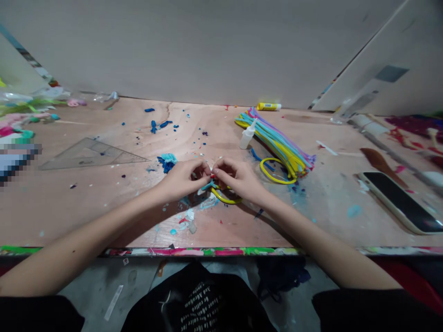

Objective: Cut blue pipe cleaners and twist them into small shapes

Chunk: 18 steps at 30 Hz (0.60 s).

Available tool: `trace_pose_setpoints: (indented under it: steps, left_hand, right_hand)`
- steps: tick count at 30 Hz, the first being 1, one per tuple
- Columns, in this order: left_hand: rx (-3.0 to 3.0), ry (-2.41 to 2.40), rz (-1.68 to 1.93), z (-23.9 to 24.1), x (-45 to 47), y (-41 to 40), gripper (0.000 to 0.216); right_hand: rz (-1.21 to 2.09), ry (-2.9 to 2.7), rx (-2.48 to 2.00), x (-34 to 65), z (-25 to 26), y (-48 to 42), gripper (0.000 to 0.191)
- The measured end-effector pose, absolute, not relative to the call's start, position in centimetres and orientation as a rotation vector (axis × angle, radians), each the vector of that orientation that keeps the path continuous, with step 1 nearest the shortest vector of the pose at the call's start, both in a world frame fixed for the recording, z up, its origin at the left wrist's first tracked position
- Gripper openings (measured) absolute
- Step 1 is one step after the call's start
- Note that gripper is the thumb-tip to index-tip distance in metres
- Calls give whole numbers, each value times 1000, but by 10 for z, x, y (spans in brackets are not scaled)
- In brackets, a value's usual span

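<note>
Blk shirt, both hands pinching red pc, yellow loop below

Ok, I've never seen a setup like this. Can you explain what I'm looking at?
No machine here: these are a person's bare left hand and right hand, seen from one head-worn camera looking forward and down. The wooden table carries a bundle of colored strands, a small white bottle, a yellow tube, a clear set square and a phone. At the fingertips are a small red piece and yellow and light-blue strands; exactly which fingers grip what is too small to tell.
</note>
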<state>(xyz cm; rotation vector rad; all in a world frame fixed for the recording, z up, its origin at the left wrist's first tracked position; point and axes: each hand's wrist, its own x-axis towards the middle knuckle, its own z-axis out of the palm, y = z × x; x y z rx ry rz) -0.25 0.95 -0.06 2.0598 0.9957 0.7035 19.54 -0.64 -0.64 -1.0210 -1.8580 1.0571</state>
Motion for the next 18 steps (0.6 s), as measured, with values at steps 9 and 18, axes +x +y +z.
trace_pose_setpoints:
  steps: [9,18]
  left_hand:
    - [2590,941,578,-9,-10,17,10]
    - [1999,995,738,6,-5,10,11]
  right_hand:
    - [739,-2021,-1084,198,-7,-3,14]
    - [732,-2068,-1037,201,1,-4,17]
